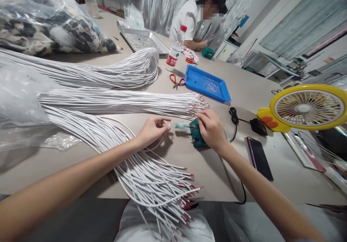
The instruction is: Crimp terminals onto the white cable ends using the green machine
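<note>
Though apart from left hand (153, 131), green device (197, 138) under right hand (212, 130).

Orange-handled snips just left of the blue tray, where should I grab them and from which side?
I'd pinch the left handle loop of the snips, coming from above and slightly left. The two loops spread apart, the right one sits close to the blue tray, and the blades point toward you, so that near end is best avoided.
</note>
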`<state>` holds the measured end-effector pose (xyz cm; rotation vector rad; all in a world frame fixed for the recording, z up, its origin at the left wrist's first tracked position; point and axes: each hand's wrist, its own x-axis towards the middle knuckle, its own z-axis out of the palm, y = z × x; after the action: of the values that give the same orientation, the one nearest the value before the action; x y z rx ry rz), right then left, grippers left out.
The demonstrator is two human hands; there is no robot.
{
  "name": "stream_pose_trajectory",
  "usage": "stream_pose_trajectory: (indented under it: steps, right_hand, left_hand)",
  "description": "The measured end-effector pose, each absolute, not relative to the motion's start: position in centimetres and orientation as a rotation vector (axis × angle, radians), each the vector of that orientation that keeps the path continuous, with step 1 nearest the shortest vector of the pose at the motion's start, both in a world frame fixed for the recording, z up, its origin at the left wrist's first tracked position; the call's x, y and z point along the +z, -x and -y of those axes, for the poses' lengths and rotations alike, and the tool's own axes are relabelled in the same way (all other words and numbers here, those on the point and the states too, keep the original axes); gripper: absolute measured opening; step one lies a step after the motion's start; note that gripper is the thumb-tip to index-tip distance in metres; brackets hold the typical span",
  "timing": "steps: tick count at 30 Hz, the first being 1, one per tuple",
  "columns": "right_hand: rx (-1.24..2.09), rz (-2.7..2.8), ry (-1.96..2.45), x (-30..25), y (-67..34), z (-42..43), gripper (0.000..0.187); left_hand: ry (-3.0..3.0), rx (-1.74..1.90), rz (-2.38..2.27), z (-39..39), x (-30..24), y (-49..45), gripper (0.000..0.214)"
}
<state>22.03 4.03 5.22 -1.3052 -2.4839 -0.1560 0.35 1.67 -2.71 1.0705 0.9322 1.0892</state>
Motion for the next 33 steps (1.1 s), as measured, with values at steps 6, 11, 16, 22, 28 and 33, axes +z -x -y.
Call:
stream_pose_trajectory:
  steps: [6,11,16,22,28,33]
  right_hand:
    - [0.573,1.922,1.320,1.4,-18.3,0.7,0.018]
    - [0.829,1.829,1.300,-1.5,-17.5,1.6,0.019]
    - [0.969,1.868,1.325,-1.6,-17.7,1.1,0.017]
    - [1.003,1.860,1.269,-2.1,-17.6,0.5,0.018]
    - [1.020,1.848,1.220,-2.5,-17.3,0.5,0.019]
    - [1.063,1.829,1.255,-2.6,-17.1,0.8,0.020]
  left_hand:
    - [-1.013,1.138,-0.792,-1.2,-2.3,-0.7,0.035]
    - [-1.396,1.242,-0.749,0.3,-2.0,-0.6,0.017]
    - [-2.250,1.489,-0.644,2.0,-1.5,-0.7,0.015]
    - [-2.820,1.384,-0.485,3.3,-0.9,-1.2,0.009]
    - [-2.808,1.231,-0.431,5.1,-1.6,-2.1,0.005]
    - [-2.604,1.036,-0.511,7.2,-1.5,-3.1,0.011]
